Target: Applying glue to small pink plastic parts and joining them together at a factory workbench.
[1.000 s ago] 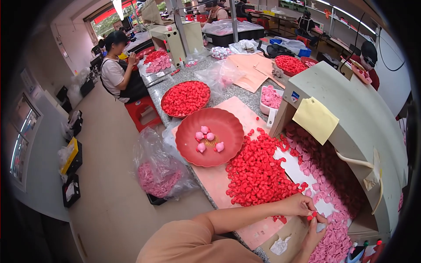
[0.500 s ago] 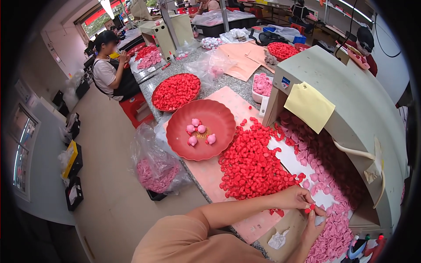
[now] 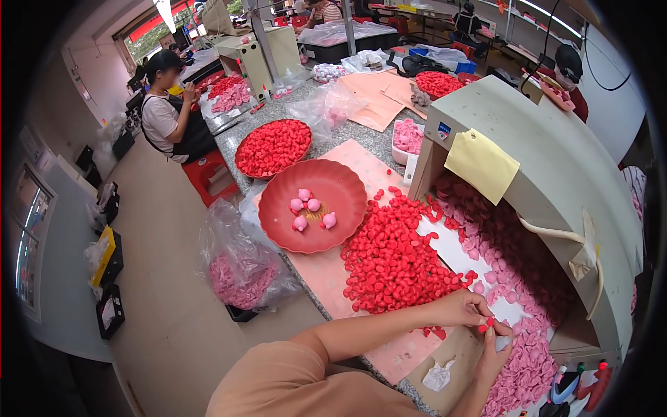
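Head view: left hand (image 3: 464, 308) and right hand (image 3: 495, 354) pinch 1 small red piece (image 3: 484, 325) together, maybe joining it, beside the red pile (image 3: 392, 257).

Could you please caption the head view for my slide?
Both hands, left hand and right hand, pinch a small red piece beside a red pile.

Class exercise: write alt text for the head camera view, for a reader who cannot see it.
Two hands, left and right, pinch a small red piece over a worktable, beside a heap of red pieces and pink pieces. A red dish holds a few pink pieces.
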A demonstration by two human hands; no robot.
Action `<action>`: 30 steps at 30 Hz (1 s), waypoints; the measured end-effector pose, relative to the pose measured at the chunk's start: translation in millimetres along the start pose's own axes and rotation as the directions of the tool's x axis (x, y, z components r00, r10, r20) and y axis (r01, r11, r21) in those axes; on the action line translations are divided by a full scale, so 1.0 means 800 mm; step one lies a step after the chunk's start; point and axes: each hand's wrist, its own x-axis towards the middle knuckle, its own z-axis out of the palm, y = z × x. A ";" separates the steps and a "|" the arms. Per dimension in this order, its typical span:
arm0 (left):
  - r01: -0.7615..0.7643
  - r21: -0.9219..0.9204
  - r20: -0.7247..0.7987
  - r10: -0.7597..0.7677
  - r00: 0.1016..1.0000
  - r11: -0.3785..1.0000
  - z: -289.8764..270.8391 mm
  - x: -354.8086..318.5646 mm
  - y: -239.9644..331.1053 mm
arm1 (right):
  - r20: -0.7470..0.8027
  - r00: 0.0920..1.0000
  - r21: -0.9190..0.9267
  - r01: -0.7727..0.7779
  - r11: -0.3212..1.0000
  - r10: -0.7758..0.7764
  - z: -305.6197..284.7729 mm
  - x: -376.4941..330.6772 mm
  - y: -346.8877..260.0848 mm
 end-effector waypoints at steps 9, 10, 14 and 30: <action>0.015 -0.040 0.006 -0.015 1.000 0.999 0.000 0.001 -0.004 | -0.034 0.998 -0.096 0.053 0.994 -0.056 -0.001 0.001 0.002; 0.016 -0.041 0.002 -0.016 1.000 0.999 0.000 0.001 -0.004 | -0.031 0.998 -0.095 0.051 0.994 -0.054 -0.002 0.001 0.002; -0.001 -0.053 0.000 0.001 1.000 0.999 0.001 0.002 -0.006 | -0.015 0.999 -0.043 0.036 0.998 -0.037 -0.002 0.000 0.000; -0.026 0.015 -0.013 0.027 1.000 1.000 0.000 0.000 -0.003 | -0.008 1.000 -0.049 0.025 0.999 -0.025 -0.003 0.001 0.005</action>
